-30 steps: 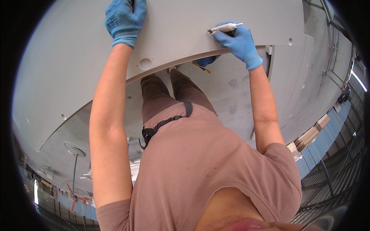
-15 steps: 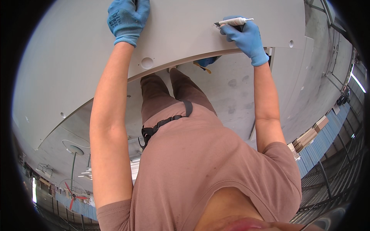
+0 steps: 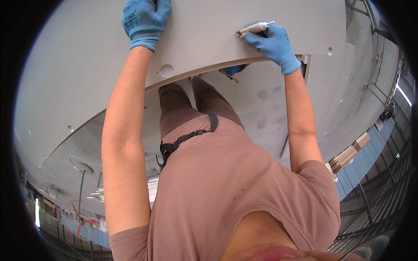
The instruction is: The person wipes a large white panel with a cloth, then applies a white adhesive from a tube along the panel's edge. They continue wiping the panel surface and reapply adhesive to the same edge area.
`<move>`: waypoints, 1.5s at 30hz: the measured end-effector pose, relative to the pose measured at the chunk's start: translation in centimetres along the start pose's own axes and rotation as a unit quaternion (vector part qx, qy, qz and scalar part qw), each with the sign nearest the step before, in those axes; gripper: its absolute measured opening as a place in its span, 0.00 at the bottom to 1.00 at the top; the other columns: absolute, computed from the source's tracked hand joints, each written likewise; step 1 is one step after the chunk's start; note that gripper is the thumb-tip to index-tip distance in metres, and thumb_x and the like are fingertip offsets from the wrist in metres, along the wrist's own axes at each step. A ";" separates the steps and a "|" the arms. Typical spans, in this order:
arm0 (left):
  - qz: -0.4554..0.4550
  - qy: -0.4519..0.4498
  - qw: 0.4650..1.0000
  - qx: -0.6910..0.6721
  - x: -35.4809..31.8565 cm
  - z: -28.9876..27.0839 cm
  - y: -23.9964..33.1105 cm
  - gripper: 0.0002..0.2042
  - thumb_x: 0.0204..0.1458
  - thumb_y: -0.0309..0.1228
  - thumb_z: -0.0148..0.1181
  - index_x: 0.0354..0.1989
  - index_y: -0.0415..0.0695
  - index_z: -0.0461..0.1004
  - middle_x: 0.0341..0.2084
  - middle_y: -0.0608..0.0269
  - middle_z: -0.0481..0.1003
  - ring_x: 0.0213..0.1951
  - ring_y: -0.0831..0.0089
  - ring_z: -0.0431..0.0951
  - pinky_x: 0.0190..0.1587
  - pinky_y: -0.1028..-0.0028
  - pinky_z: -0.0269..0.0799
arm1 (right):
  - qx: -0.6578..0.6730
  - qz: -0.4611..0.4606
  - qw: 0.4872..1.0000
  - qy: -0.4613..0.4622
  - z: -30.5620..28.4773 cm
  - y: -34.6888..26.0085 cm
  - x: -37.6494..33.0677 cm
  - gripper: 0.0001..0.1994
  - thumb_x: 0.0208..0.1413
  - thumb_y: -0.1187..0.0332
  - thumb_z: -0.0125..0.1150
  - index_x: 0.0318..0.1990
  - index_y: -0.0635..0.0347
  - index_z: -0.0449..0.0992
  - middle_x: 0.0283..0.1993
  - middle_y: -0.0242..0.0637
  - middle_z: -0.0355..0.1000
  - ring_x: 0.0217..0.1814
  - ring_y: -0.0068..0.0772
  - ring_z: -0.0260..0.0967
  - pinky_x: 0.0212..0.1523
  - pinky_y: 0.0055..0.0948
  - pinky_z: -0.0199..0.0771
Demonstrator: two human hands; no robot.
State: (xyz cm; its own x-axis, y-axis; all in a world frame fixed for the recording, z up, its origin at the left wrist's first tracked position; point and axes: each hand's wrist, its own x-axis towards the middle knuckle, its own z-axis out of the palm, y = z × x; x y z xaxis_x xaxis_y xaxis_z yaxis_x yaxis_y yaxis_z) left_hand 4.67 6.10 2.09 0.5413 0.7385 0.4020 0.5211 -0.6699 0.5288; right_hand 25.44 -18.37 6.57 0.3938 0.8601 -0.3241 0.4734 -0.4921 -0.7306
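My right hand (image 3: 274, 45), in a blue glove, is closed around a slim white tube (image 3: 253, 28) with a narrow nozzle pointing up and right. A dark flat tip (image 3: 237, 34) sticks out at the tube's left end, low over or touching the large pale grey panel (image 3: 209, 32); whether it belongs to a second tool I cannot tell. My left hand (image 3: 146, 24), also blue-gloved, rests on the panel near the upper edge. Its fingers are curled around something dark, mostly hidden and cut off by the frame.
The panel has a curved near edge and round holes, one large hole (image 3: 166, 71) near my left wrist. Under it, a blue object with a yellow part (image 3: 234, 69) lies near my feet. A red-bladed fan (image 3: 81, 220) stands lower left; stacked boards (image 3: 348, 156) are at right.
My right hand has shifted slightly left and down with the white tube, which now tilts more steeply. My left hand has moved only a little.
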 end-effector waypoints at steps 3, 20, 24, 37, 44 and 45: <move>0.003 0.005 1.000 0.006 0.0 0.0 0.0 0.08 0.61 0.34 0.63 0.36 0.43 0.83 0.32 0.51 0.82 0.36 0.52 0.82 0.43 0.58 0.78 | 0.014 0.016 0.999 0.039 -0.4 -0.1 0.6 0.10 0.59 0.61 0.74 0.42 0.54 0.90 0.37 0.34 0.86 0.38 0.26 0.83 0.43 0.27 0.83; -0.002 0.007 1.000 -0.008 -0.1 0.0 0.1 0.08 0.62 0.34 0.63 0.35 0.42 0.83 0.32 0.51 0.82 0.37 0.51 0.82 0.45 0.57 0.77 | 0.014 0.038 0.999 -0.018 -0.5 -0.2 0.8 0.11 0.57 0.62 0.76 0.44 0.56 0.89 0.39 0.33 0.86 0.42 0.27 0.83 0.48 0.27 0.83; 0.000 0.014 1.000 -0.008 0.0 0.0 0.2 0.08 0.62 0.33 0.63 0.35 0.42 0.83 0.32 0.50 0.82 0.37 0.51 0.82 0.44 0.57 0.77 | 0.024 0.004 1.000 0.018 -0.6 -0.1 1.3 0.10 0.57 0.62 0.76 0.43 0.56 0.89 0.38 0.33 0.86 0.41 0.26 0.83 0.47 0.27 0.83; 0.009 0.015 1.000 -0.004 0.1 0.2 0.0 0.08 0.61 0.33 0.63 0.33 0.43 0.81 0.29 0.51 0.81 0.34 0.50 0.81 0.41 0.57 0.76 | 0.012 0.025 0.998 -0.056 -1.0 -1.3 0.2 0.12 0.59 0.60 0.74 0.43 0.58 0.88 0.40 0.36 0.87 0.41 0.29 0.84 0.48 0.29 0.83; -0.008 -0.004 1.000 0.004 0.0 0.1 0.0 0.09 0.62 0.34 0.63 0.34 0.42 0.82 0.31 0.51 0.81 0.36 0.51 0.81 0.42 0.57 0.77 | -0.067 -0.007 0.998 -0.008 -0.4 0.0 1.3 0.11 0.59 0.62 0.73 0.44 0.57 0.88 0.39 0.35 0.86 0.41 0.27 0.83 0.47 0.29 0.83; -0.011 -0.007 1.000 0.003 0.0 0.0 0.1 0.09 0.62 0.34 0.63 0.35 0.42 0.82 0.31 0.51 0.81 0.36 0.51 0.81 0.43 0.57 0.77 | -0.078 -0.010 0.997 -0.006 -0.5 0.1 1.6 0.09 0.60 0.65 0.71 0.44 0.57 0.88 0.38 0.33 0.85 0.40 0.24 0.81 0.46 0.27 0.82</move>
State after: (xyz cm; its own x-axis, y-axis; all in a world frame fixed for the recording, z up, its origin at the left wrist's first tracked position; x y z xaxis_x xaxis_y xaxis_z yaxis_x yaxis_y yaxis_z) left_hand 4.72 6.04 2.09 0.5382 0.7523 0.3800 0.5376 -0.6537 0.5327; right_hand 26.47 -17.10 6.27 0.3738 0.8707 -0.3196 0.5979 -0.4896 -0.6347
